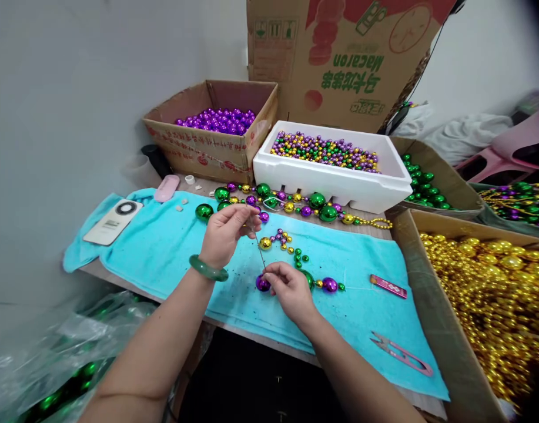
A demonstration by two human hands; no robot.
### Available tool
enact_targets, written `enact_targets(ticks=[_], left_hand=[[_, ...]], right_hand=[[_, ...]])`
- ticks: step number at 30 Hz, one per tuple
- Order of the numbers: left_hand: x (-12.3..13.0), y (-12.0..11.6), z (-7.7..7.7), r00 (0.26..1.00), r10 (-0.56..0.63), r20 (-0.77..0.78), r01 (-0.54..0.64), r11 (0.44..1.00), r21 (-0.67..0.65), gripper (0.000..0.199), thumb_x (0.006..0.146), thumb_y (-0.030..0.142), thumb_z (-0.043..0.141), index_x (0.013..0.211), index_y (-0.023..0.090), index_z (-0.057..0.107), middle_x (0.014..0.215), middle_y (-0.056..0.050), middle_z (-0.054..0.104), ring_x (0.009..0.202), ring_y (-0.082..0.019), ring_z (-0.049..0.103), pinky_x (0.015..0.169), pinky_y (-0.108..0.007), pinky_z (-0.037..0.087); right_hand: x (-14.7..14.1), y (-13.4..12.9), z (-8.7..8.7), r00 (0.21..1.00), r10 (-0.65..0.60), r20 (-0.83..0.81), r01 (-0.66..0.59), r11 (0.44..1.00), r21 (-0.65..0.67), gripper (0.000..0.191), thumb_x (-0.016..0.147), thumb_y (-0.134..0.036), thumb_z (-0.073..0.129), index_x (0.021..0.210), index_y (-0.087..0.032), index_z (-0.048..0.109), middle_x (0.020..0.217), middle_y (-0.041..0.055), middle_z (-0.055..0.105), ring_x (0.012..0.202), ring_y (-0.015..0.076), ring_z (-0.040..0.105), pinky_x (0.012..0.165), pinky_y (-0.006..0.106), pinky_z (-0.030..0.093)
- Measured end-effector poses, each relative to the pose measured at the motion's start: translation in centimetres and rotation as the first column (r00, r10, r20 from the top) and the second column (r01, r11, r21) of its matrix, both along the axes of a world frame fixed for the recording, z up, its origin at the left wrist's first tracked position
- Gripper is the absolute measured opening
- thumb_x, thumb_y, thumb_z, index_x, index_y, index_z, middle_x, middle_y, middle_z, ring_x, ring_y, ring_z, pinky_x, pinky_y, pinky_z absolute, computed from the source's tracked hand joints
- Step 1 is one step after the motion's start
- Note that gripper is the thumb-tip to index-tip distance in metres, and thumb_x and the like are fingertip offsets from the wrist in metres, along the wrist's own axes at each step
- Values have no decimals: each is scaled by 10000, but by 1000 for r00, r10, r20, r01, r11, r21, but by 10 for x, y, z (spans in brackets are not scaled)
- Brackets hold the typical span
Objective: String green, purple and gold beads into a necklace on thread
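Between my two hands runs a thin needle-like rod, slanting down to the right. My left hand (227,232), with a green bangle (208,269) on its wrist, pinches the upper end. Lower down, my right hand (289,289) has its thumb and forefinger closed at the lower end, beside a large purple bead (263,283). Right of that hand, a green bead (307,279), a small gold one and a purple bead (330,285) lie in a row with white thread. Loose gold (265,243), purple and green (305,258) beads rest on the blue towel (357,258).
Behind are a bead garland (317,200), a carton of purple beads (198,147) and a white foam box (331,182). Snips (404,354) and a pink packet (388,286) lie right, a phone (113,222) left. A carton (449,311) holds gold beads.
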State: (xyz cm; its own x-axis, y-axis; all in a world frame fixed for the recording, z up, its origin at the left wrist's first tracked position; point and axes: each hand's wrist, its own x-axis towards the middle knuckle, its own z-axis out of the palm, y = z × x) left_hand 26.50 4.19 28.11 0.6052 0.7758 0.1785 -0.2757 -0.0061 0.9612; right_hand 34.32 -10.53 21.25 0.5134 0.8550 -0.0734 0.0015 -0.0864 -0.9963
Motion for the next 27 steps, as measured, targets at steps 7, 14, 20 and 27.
enact_targets(ticks=[7, 14, 20, 27], left_hand=[[53, 15, -66, 838, 93, -537, 387, 593, 706, 147, 797, 224, 560, 808, 180, 699, 824, -102, 652, 905, -236, 512, 849, -373, 369], [73, -9, -94, 646, 252, -721, 661, 289, 693, 212, 845, 159, 449, 863, 120, 657, 862, -169, 629, 945, -275, 471, 739, -374, 364], [65, -10, -93, 793, 153, -589, 358, 666, 654, 162, 806, 209, 544, 884, 139, 667, 873, -128, 651, 902, -244, 519, 807, -380, 390], [30, 18, -48, 994, -89, 70, 111, 878, -465, 287, 737, 298, 665, 985, 154, 650, 849, -56, 653, 688, -101, 559, 586, -209, 415]], right_hand=[[-18, -14, -11, 965, -99, -244, 110, 993, 33, 174, 719, -344, 624, 754, -174, 614, 636, 17, 613, 515, 112, 539, 376, 179, 361], [-20, -25, -21, 943, -129, -306, 145, 989, 29, 257, 678, -407, 686, 764, -166, 659, 639, 35, 619, 528, 130, 548, 399, 201, 392], [-10, -31, -23, 944, -153, -293, 166, 986, 20, 320, 683, -465, 691, 775, -159, 669, 615, 35, 607, 514, 126, 526, 407, 205, 386], [5, -38, -20, 950, -220, -222, 213, 975, -57, 356, 650, -484, 719, 793, -159, 681, 588, 27, 584, 489, 124, 490, 406, 214, 361]])
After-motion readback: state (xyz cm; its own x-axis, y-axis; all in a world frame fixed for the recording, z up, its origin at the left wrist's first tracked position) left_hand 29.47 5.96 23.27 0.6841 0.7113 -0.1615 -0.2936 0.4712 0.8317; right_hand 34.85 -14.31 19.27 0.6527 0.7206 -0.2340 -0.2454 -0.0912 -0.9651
